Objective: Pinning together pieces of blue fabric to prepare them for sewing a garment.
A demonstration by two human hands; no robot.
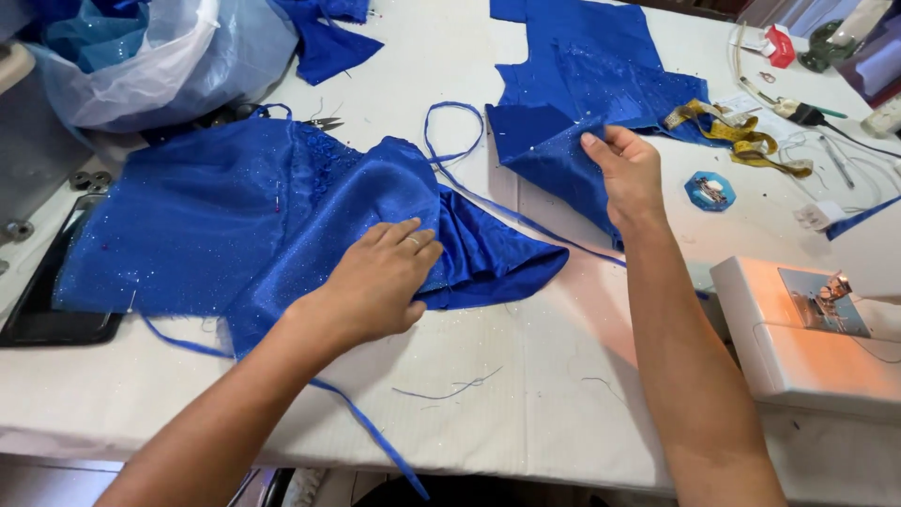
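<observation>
A clear plastic bag (141,66) lies far left; a dark, perhaps tablet, screen (47,300) beneath.

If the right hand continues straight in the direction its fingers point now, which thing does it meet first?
The right hand points up and left, gripping the blue fabric piece. Going straight on, it would slide over that same fabric first; beyond it lies bare white table. Depth is hard to judge.

We are working bare-armed: no sleeves are covering either forearm up to the frame's edge. Our left hand (380,282) is wearing a thin, pale ring on one finger. Our right hand (627,174) is wearing no ring or watch.
</observation>
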